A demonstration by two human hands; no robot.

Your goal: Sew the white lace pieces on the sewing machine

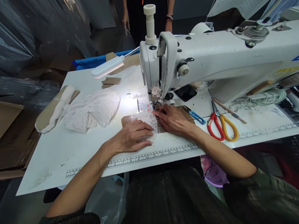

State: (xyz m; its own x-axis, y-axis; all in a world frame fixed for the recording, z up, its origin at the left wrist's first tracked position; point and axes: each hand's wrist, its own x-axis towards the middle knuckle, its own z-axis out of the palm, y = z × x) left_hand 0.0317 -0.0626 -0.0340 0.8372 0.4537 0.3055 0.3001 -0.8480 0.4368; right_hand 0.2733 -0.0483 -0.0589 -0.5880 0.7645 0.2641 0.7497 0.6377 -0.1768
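1. Your left hand (133, 137) lies flat, palm down, fingers together and slightly curled, pressing on the near end of the lace strip (149, 119). Held this way, the hand appears to keep the lace from creeping on the brown card piece (130, 119) under it.
2. Your right hand (174, 119) lies flat too, fingers extended and close together, with the fingertips (156, 113) just beside the presser foot (156, 104). This position seems chosen to steer the work close to the needle while keeping the fingers clear of it.
3. The lace strip and card lie on the white table (70, 149), between both hands, their far end under the head of the sewing machine (210, 59).
4. The lamp (108, 66) points at the needle area, which lights the seam line.
5. The scissors (220, 124) and the blue-handled snips (196, 116) lie right of your right hand, near but apart from it.
6. A pile of lace pieces (93, 110) lies left of the work, with a bundle of card pieces (54, 109) touching its left side.
7. The printed ruler (144, 155) runs along the table's near edge.
8. Another person (147, 15) stands beyond the machine, hands down.
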